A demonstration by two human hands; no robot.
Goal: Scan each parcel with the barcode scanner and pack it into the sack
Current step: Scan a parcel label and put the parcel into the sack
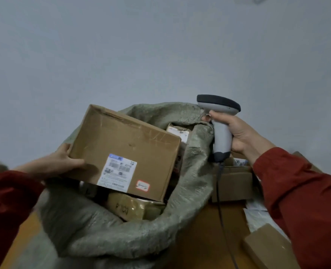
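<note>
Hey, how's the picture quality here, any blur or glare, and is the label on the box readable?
Head view: dim, flat light, no glare; the label on the box is too soft to read; the left sleeve and the near side of the sack are blurred; the scanner looks fairly sharp.

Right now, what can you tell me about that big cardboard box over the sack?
The cardboard box is brown and rectangular, scuffed, with clear tape on top. A white shipping label with barcodes and a small red-bordered sticker sit near its front edge. It tilts over the open mouth of the green sack, above other parcels. The left hand grips its left corner, thumb on top.
</note>
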